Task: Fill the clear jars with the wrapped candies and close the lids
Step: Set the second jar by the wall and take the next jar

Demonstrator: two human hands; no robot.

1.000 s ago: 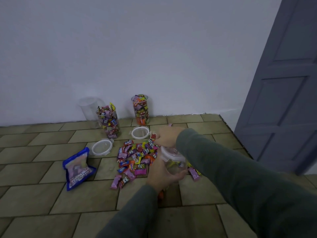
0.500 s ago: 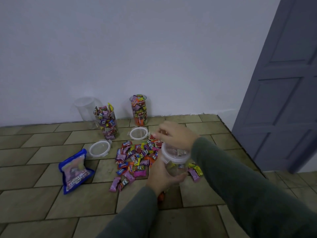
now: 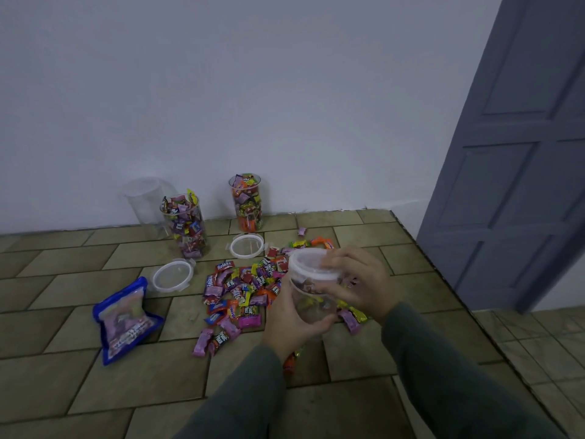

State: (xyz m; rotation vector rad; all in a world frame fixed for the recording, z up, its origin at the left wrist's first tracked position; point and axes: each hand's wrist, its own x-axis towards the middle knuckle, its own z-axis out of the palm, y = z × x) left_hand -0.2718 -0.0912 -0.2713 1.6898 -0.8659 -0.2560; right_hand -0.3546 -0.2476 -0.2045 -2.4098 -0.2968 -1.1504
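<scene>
Our left hand [image 3: 292, 324] wraps its fingers round a clear jar [image 3: 311, 299], held above the tiled floor [image 3: 142, 378]. Our right hand [image 3: 361, 285] curls over its white lid [image 3: 308, 264], which sits on top. Candies show inside; a loose candy pile [image 3: 243, 289] lies beneath.

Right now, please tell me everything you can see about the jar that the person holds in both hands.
The held jar is a clear plastic cylinder, lifted off the tiled floor above the candy pile and leaning slightly. A few wrapped candies show through its wall; how full it is cannot be told. A whitish, translucent round lid sits on top. The left hand grips the body from below and the side, and the right hand curls over the lid's edge. Whether the lid is fully closed cannot be seen.
</scene>
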